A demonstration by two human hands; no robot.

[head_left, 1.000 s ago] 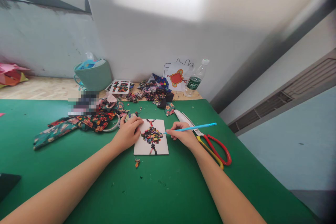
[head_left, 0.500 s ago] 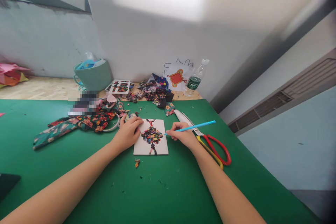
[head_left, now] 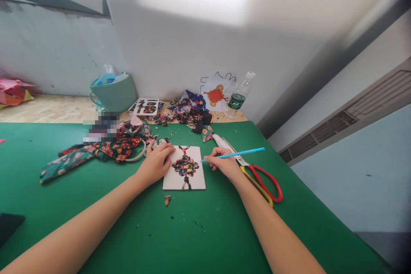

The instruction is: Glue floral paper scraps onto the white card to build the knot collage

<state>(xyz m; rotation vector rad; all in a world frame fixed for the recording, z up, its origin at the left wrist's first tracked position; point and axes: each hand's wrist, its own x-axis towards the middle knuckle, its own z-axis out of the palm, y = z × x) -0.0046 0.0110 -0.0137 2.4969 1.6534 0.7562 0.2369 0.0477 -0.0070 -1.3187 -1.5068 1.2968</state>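
A white square card lies on the green tabletop, bearing a dark floral fabric knot pattern with strips above and below. My left hand rests its fingers, fairly flat, on the card's upper left part. In my right hand, closed in a writing grip, is a slim light-blue pen. Its tip points left, at the card's right edge; whether it touches I cannot tell. Scissors with red and yellow handles lie just beyond my right hand, beside a white tube.
Floral cloth and a tape roll lie left of my left hand. Fabric scraps, a patterned card, a green basket, a knot picture and a bottle stand along the back. A small scrap lies in front.
The pen's tip has moved slightly up and right, from the fabric pattern's right corner to the card's white edge. My left hand stays in place on the card.
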